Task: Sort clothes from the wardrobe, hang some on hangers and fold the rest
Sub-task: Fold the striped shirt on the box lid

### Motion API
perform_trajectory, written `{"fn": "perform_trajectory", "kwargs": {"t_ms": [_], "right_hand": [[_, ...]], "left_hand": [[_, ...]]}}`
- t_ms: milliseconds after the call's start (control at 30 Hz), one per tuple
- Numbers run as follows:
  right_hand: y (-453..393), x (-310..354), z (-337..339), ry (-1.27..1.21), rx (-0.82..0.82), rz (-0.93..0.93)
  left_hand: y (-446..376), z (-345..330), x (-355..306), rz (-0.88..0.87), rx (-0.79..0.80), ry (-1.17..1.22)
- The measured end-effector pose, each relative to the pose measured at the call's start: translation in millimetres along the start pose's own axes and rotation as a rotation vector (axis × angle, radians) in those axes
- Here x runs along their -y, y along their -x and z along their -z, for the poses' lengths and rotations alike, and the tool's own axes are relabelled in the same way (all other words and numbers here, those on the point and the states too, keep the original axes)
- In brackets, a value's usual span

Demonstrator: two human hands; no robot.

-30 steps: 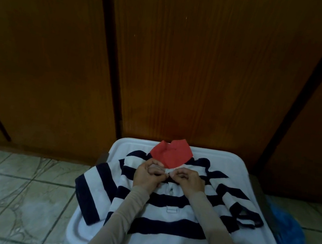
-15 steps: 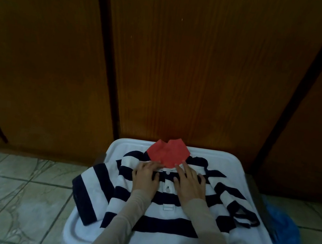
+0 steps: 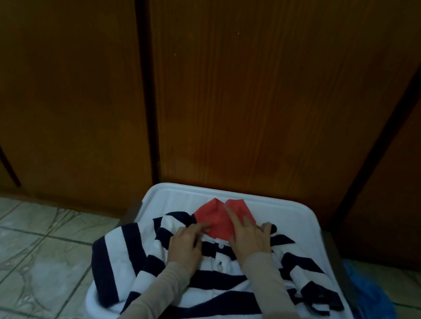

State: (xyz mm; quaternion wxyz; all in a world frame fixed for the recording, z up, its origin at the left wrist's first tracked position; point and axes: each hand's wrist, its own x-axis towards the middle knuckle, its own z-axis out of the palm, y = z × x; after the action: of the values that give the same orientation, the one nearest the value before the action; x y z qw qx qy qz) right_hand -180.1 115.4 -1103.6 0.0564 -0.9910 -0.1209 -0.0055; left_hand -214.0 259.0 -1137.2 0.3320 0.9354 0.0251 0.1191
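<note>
The striped shirt [image 3: 211, 290] lies face up on a white tray [image 3: 311, 223] by the wardrobe doors [image 3: 242, 82], with the left hand [image 3: 185, 248] and right hand [image 3: 249, 236] resting flat, fingers straight, at its red collar [image 3: 220, 216].

Left hand [image 3: 185, 245] flat, right hand [image 3: 249, 236] fingers extended, seemingly pressing down, both forearms sleeved

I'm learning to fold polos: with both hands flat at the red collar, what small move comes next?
Probably fold in the sleeve that hangs over the tray: the collar already lies flat under the left hand and right hand.
</note>
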Motion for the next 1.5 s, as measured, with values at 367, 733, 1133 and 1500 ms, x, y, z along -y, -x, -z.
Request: {"fn": "perform_trajectory", "kwargs": {"t_ms": [367,733,1133,1500], "right_hand": [[-4.8,-8.0,-5.1,-0.310,-0.005,-0.064],[-15.2,-11.6,2.8,-0.598,-0.041,-0.367],[-29.0,-0.2,1.0,-0.613,-0.112,-0.585],[-34.5,-26.9,22.9,-0.789,-0.035,-0.616]], "left_hand": [[-41.4,11.5,-12.7,-0.095,0.402,-0.417],[-24.1,10.8,0.7,0.229,-0.117,0.699],[-32.0,7.2,10.9,0.234,-0.124,0.677],[-39.0,6.8,14.1,0.418,-0.155,0.922]]}}
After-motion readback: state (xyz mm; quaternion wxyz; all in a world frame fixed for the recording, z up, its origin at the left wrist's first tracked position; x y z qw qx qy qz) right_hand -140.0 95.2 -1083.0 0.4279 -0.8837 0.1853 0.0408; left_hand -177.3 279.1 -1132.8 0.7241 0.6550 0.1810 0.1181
